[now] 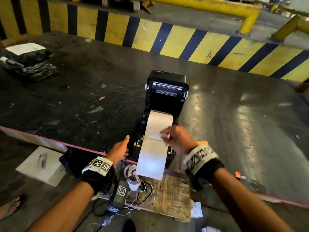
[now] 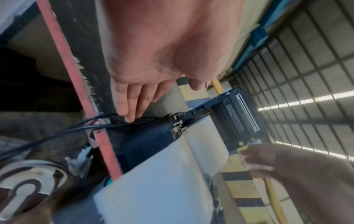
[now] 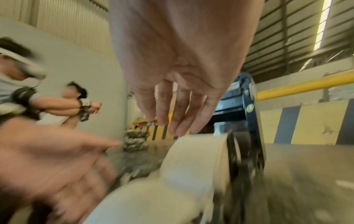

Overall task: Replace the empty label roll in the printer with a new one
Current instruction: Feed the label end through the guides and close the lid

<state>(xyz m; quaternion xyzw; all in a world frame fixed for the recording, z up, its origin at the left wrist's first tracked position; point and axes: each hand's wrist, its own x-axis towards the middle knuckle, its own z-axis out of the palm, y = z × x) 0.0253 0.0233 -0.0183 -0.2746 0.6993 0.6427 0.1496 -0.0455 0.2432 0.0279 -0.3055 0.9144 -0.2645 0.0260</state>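
A black label printer stands near the table's front edge with its lid tipped up and back. A white label roll sits in its bay. From the roll a label strip runs out the front and hangs over the table edge. My right hand is over the roll's front, its straight fingers touching the top of the roll. My left hand is beside the printer's left side with relaxed fingers just above a black cable, holding nothing.
A round white and brown spool and loose cables lie on a wooden board below the table edge. Black bagged parcels sit at the far left. A yellow and black barrier runs behind the table. Two other people are at the far left.
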